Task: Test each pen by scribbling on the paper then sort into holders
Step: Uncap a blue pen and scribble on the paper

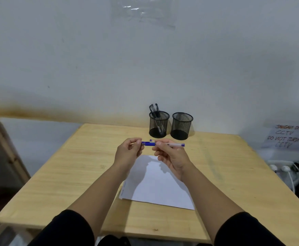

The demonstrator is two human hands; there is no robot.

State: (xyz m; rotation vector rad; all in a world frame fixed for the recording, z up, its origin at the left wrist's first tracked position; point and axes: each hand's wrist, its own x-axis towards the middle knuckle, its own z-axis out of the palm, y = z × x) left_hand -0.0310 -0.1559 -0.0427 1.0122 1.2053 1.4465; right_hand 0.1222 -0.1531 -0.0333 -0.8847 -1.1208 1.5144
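Both sleeves point(68, 228) near; left hand point(127, 153) pinches blue cap point(147, 144), right hand point(171, 157) grips pen point(176, 145), above paper point(155, 185); two holders point(159, 124) far.

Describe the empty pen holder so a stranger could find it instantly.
At the far edge of the wooden table, against the wall, stand two black mesh cups. The empty holder is the right one; its left neighbour has black pens sticking out.

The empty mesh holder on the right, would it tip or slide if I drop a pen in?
The right mesh holder looks light, being open wire mesh with nothing inside, so it may well slide on the smooth wooden table. Its wide flat base and squat shape suggest that tipping is unlikely.
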